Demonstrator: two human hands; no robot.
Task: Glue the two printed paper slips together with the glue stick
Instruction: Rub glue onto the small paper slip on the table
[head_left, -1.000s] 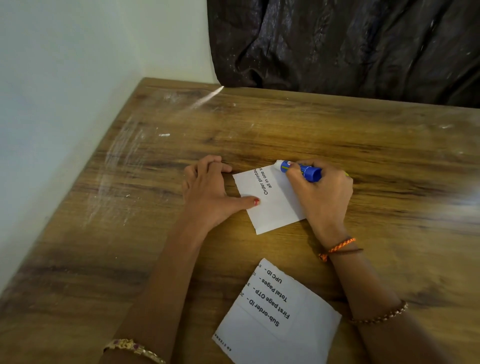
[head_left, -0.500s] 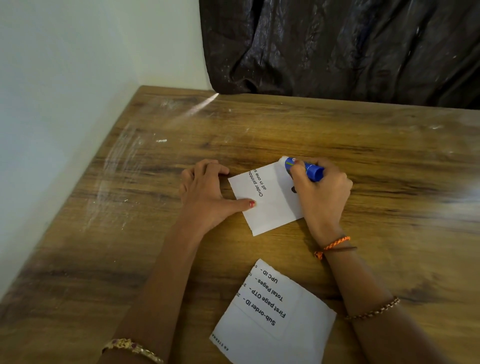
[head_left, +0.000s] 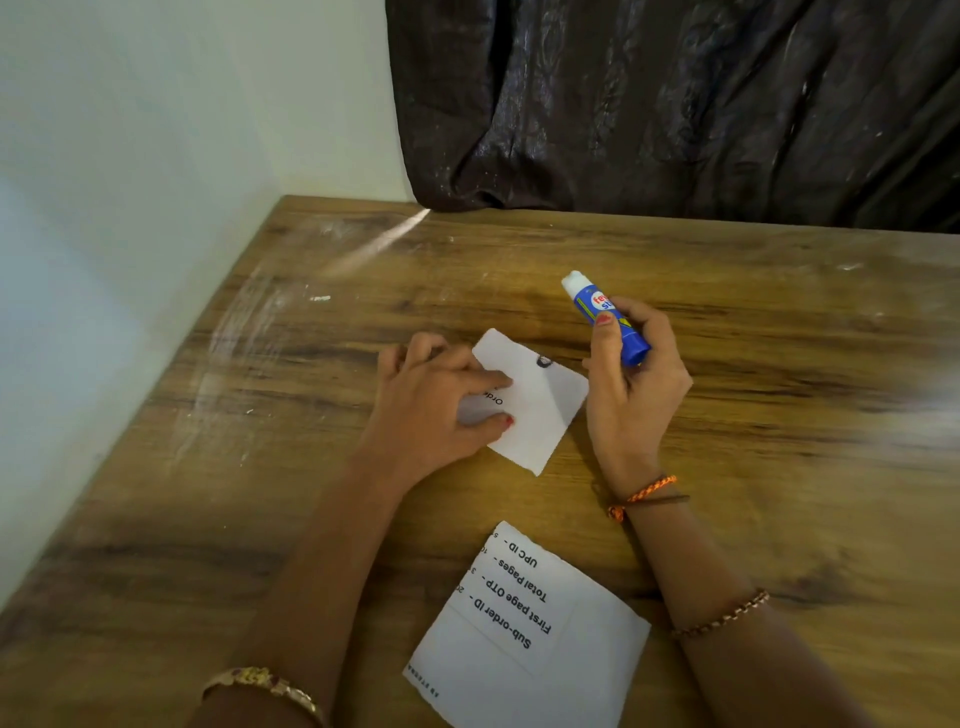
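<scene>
A small white printed slip (head_left: 540, 410) lies on the wooden table (head_left: 779, 415). My left hand (head_left: 436, 410) rests on its left part, with the forefinger and thumb lying on the paper. My right hand (head_left: 634, 384) grips a blue glue stick (head_left: 605, 317) just right of the slip. The stick is lifted off the paper, its white tip pointing up and to the left. A larger printed slip (head_left: 524, 629) lies nearer to me, between my forearms, with its text facing away.
A pale wall runs along the table's left edge. Dark crumpled plastic sheeting (head_left: 675, 104) hangs behind the table's far edge. Bare wood stretches to the right of my right hand.
My right hand has lifted the glue stick off the small slip and turned its tip upward. My left hand has slid further onto the slip.
</scene>
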